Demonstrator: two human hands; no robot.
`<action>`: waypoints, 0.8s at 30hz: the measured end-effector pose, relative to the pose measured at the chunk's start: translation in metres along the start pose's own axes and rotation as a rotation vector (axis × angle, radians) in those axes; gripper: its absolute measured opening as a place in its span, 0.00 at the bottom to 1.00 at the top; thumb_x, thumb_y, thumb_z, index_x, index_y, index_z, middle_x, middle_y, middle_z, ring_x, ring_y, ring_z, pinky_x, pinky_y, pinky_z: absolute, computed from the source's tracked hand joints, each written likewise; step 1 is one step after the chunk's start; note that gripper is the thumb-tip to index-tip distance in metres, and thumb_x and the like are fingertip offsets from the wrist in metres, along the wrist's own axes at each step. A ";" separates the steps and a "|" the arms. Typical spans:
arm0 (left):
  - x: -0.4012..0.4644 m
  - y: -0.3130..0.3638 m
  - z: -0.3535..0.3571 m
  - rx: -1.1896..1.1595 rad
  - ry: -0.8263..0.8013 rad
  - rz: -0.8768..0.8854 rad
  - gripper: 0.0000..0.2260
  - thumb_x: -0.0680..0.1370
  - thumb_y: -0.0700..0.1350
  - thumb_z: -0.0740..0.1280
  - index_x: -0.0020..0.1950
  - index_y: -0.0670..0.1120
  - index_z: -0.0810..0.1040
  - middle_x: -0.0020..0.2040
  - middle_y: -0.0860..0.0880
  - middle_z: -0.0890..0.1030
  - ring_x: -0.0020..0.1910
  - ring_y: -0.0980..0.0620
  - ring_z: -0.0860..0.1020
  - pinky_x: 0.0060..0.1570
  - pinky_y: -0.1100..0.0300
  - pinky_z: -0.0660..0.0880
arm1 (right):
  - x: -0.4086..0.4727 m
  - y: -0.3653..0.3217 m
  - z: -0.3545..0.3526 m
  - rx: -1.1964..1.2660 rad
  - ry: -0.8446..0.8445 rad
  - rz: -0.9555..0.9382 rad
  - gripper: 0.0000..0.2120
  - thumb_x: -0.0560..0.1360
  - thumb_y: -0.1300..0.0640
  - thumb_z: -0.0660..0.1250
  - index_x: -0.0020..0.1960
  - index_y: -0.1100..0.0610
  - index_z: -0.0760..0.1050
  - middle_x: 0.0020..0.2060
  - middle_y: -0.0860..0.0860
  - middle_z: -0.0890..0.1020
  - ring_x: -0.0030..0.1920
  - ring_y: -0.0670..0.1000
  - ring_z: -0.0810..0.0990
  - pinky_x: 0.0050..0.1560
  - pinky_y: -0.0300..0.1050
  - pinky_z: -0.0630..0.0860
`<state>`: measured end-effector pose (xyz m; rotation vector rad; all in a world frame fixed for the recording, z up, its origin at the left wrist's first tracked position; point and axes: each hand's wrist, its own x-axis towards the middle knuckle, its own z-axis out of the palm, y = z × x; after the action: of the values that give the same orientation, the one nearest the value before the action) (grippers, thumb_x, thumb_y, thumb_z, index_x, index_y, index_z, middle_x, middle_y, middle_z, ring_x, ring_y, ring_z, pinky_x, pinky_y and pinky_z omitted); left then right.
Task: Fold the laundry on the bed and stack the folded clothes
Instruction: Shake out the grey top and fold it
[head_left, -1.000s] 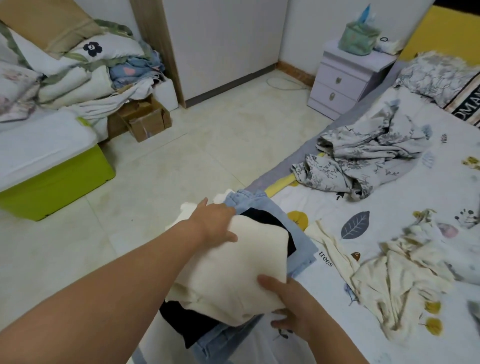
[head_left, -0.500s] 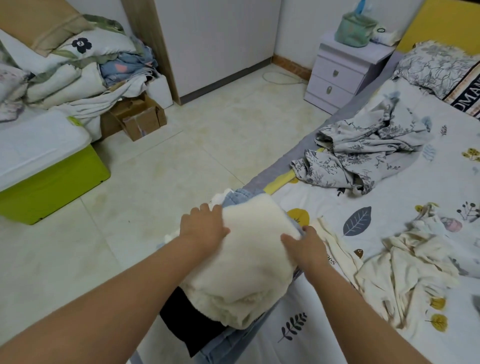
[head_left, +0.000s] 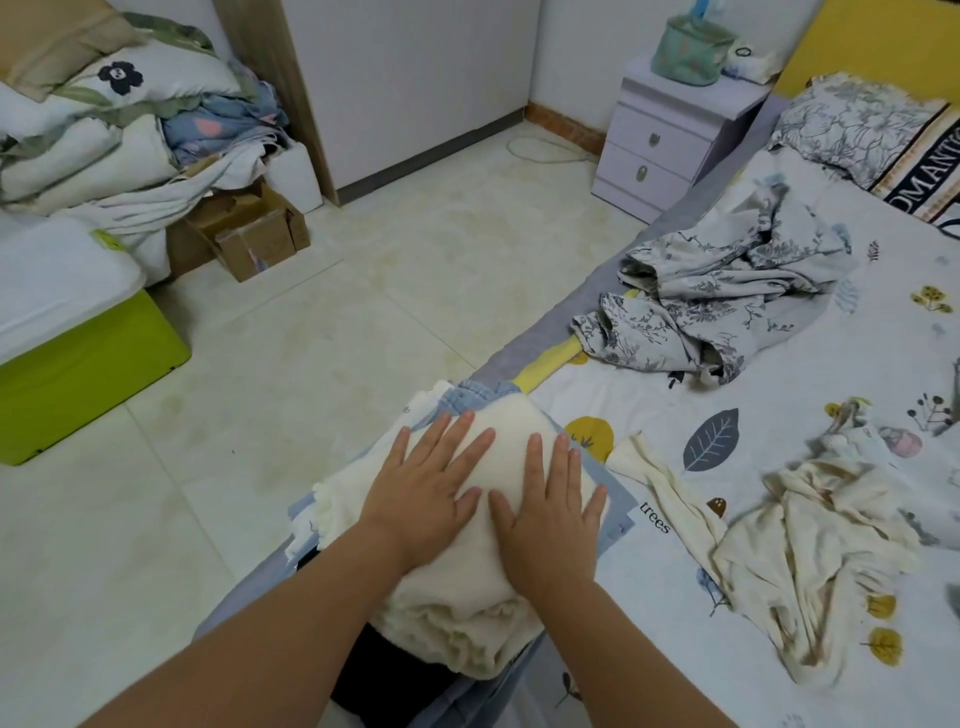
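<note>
A folded cream garment (head_left: 511, 441) lies on top of a stack at the bed's near edge, over a black piece (head_left: 395, 675) and light blue denim (head_left: 470, 392). My left hand (head_left: 426, 491) and my right hand (head_left: 548, 512) press flat on the cream garment, side by side, fingers straight. An unfolded cream garment (head_left: 810, 551) sprawls on the leaf-print sheet (head_left: 649, 410) to the right. A crumpled grey floral garment (head_left: 727, 296) lies farther up the bed.
A lilac nightstand (head_left: 670, 140) with a green bag stands beyond the bed's edge. At the left sit a lime green bin (head_left: 78, 374), a bedding pile (head_left: 104, 130) and a cardboard box (head_left: 254, 234). Pale tiled floor (head_left: 363, 291) lies between.
Both hands let go of the cream garment's edges and now lie flat on its top. The garment has settled onto the stack.
</note>
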<state>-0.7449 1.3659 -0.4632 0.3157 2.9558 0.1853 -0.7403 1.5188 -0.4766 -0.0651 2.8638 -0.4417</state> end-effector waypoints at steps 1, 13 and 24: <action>0.001 -0.002 0.003 0.004 -0.003 -0.006 0.26 0.81 0.58 0.48 0.69 0.61 0.32 0.75 0.54 0.36 0.76 0.51 0.39 0.72 0.48 0.38 | -0.001 -0.001 -0.003 0.000 -0.016 0.005 0.34 0.79 0.37 0.46 0.73 0.47 0.29 0.75 0.51 0.35 0.75 0.52 0.35 0.72 0.58 0.37; -0.005 0.025 -0.086 0.010 -0.048 -0.026 0.14 0.80 0.48 0.55 0.64 0.48 0.70 0.62 0.48 0.73 0.60 0.48 0.72 0.53 0.58 0.66 | -0.035 0.002 -0.082 0.175 -0.039 -0.133 0.16 0.80 0.55 0.54 0.66 0.54 0.68 0.62 0.50 0.72 0.62 0.51 0.68 0.60 0.41 0.63; -0.037 0.090 -0.154 -0.009 -0.146 0.122 0.10 0.80 0.46 0.57 0.55 0.46 0.76 0.52 0.50 0.80 0.44 0.53 0.71 0.32 0.64 0.61 | -0.110 0.026 -0.150 0.112 -0.139 -0.151 0.11 0.78 0.59 0.57 0.56 0.58 0.74 0.51 0.56 0.80 0.49 0.55 0.76 0.38 0.41 0.63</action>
<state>-0.7178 1.4290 -0.2942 0.4869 2.7922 0.1823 -0.6708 1.5959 -0.3199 -0.2825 2.7024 -0.6011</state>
